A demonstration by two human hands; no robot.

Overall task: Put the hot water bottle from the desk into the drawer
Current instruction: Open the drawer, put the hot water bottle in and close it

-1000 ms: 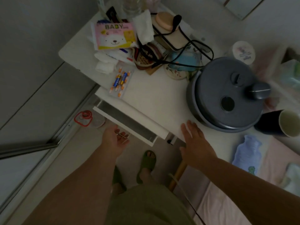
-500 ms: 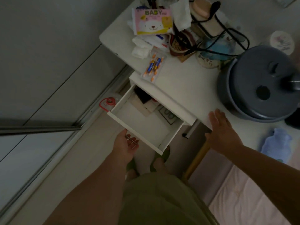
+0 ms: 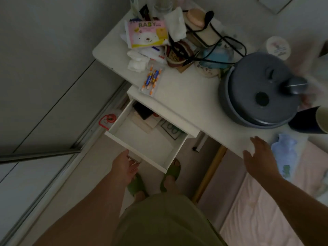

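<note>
A pale blue hot water bottle [image 3: 283,153] lies flat at the desk's near right corner. The white drawer [image 3: 138,151] under the white desk [image 3: 191,103] stands pulled out, its front half bare and papers and a dark item at its back. My left hand [image 3: 125,166] grips the small handle under the drawer's front panel. My right hand [image 3: 260,157] rests flat on the desk's near edge, fingers spread, just left of the bottle and holding nothing.
A large grey lidded pot [image 3: 260,96] and a dark cup [image 3: 308,119] stand behind the bottle. Clutter fills the far desk: a pink baby wipes pack [image 3: 147,33], tissues, cables, batteries [image 3: 151,79]. A pink bed [image 3: 266,210] is at the right. My feet in green slippers [image 3: 170,172] stand below the drawer.
My left hand has pulled the drawer out from nearly shut to wide open. My right hand stays on the desk edge, and the view has shifted.
</note>
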